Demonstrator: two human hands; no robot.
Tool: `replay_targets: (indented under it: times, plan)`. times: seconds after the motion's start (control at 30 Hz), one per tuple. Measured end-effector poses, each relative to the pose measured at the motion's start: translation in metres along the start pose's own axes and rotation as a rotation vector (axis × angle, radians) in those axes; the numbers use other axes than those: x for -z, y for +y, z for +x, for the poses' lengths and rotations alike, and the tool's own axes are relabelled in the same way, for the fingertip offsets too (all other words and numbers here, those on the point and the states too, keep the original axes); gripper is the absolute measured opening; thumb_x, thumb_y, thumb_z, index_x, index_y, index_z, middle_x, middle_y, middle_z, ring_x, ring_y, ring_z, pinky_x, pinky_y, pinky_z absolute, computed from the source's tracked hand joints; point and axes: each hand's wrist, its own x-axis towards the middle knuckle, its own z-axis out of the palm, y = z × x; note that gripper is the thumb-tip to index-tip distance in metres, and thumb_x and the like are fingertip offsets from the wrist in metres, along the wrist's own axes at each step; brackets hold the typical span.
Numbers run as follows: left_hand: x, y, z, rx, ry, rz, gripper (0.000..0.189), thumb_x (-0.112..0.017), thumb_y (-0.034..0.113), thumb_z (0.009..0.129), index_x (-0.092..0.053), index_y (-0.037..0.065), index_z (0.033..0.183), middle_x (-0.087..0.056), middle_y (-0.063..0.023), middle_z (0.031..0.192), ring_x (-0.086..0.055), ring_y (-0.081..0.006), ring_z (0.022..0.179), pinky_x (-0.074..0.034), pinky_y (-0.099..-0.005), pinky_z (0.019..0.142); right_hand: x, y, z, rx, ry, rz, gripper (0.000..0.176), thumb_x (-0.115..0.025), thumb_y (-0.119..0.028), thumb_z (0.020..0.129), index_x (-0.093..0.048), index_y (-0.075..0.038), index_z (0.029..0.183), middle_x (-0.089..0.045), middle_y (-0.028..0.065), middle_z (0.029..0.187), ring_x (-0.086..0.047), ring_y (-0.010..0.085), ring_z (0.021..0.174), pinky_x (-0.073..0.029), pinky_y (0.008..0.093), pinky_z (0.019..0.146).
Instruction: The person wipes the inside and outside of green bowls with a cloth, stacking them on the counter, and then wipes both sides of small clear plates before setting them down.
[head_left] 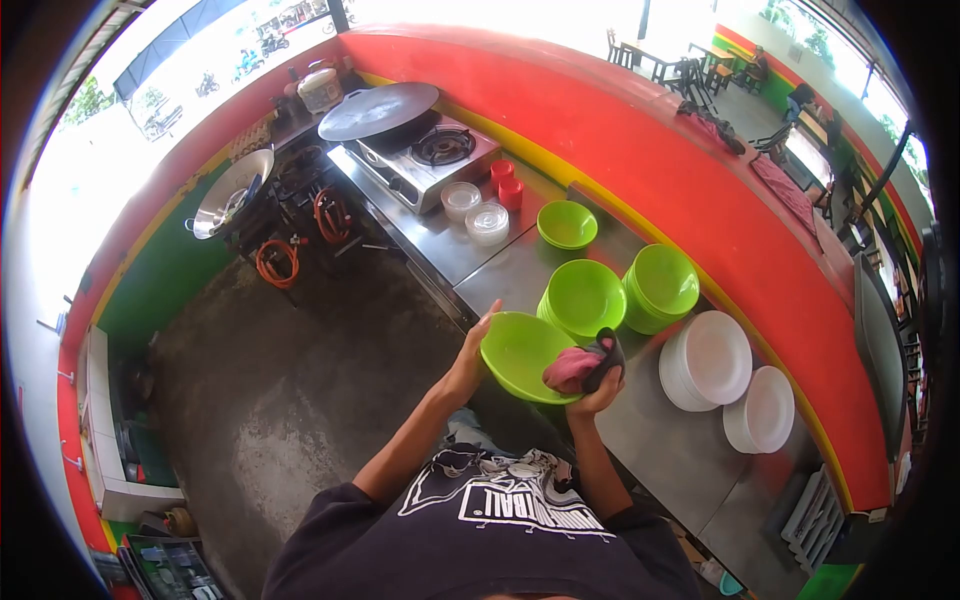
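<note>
A green bowl (520, 345) is tilted in front of my body, over the counter's near edge. My left hand (478, 345) grips its left rim, fingers behind the wall. In my right hand (600, 390) is a bunched pink and dark cloth (577, 369), pressed against the bowl's right inner side. Just beyond stands a stack of green bowls (588, 297). To its right is a second green stack (663, 285), and farther back sits a smaller green pile (567, 224).
White plates stand in stacks (708, 358) on the counter's right. Clear lidded tubs (487, 223) and red cups (510, 192) sit near a gas stove (430, 160). A large wok (380, 110) rests at the back. A red wall (620, 130) borders the counter (650, 440).
</note>
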Motion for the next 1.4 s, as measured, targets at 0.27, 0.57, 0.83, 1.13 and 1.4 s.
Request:
replay_targets:
  times: [0.27,0.57,0.83,1.13,1.4]
  plan:
    - [0.033,-0.018,-0.012,-0.351,0.000,0.402,0.050,-0.044,0.043,0.109,-0.064,0.001,0.092,-0.060,0.0034,0.082,-0.048,-0.0036,0.074,-0.039,-0.0233,0.065,0.015,0.036,0.002,-0.616,0.064,1.272,0.046,-0.042,-0.040,0.105,-0.055,-0.002,0.126,-0.060,0.0077,0.114,-0.063,0.0191,0.104,-0.052,0.0346,0.088]
    - [0.003,-0.019,-0.013,-0.267,0.456,0.206,0.059,-0.050,0.044,0.107,-0.063,0.003,0.067,-0.048,0.0096,0.061,-0.035,0.0003,0.055,-0.025,-0.0235,0.048,-0.027,-0.006,-0.007,-0.322,0.152,0.025,0.038,-0.055,-0.028,0.102,-0.057,-0.001,0.129,-0.062,0.0090,0.119,-0.060,0.0191,0.107,-0.047,0.0347,0.095]
    - [0.008,-0.003,-0.006,-0.169,0.390,0.371,0.058,-0.052,0.043,0.106,-0.066,0.000,0.070,-0.051,0.0081,0.061,-0.039,-0.0001,0.056,-0.029,-0.0235,0.047,-0.012,-0.002,0.006,0.041,-0.550,-0.376,0.040,-0.067,-0.028,0.091,-0.065,0.002,0.117,-0.065,0.0184,0.114,-0.059,0.0396,0.113,-0.042,0.0463,0.101]
    - [0.007,0.008,-0.002,-0.168,0.301,0.416,0.053,-0.055,0.039,0.105,-0.072,-0.003,0.077,-0.055,0.0068,0.061,-0.046,-0.0012,0.056,-0.038,-0.0234,0.049,-0.005,0.011,0.010,-0.198,-0.589,-0.268,0.039,-0.065,-0.021,0.094,-0.061,0.001,0.127,-0.065,0.0159,0.121,-0.060,0.0304,0.116,-0.043,0.0447,0.101]
    - [-0.004,0.014,0.018,-0.048,0.637,-0.373,0.052,-0.047,0.047,0.106,-0.069,0.000,0.101,-0.071,-0.0068,0.089,-0.068,-0.0152,0.076,-0.055,-0.0289,0.068,0.016,0.029,-0.047,-0.082,-0.723,-0.337,0.044,-0.063,-0.021,0.095,-0.056,0.000,0.133,-0.044,0.0248,0.145,-0.039,0.0394,0.138,-0.026,0.0502,0.116]
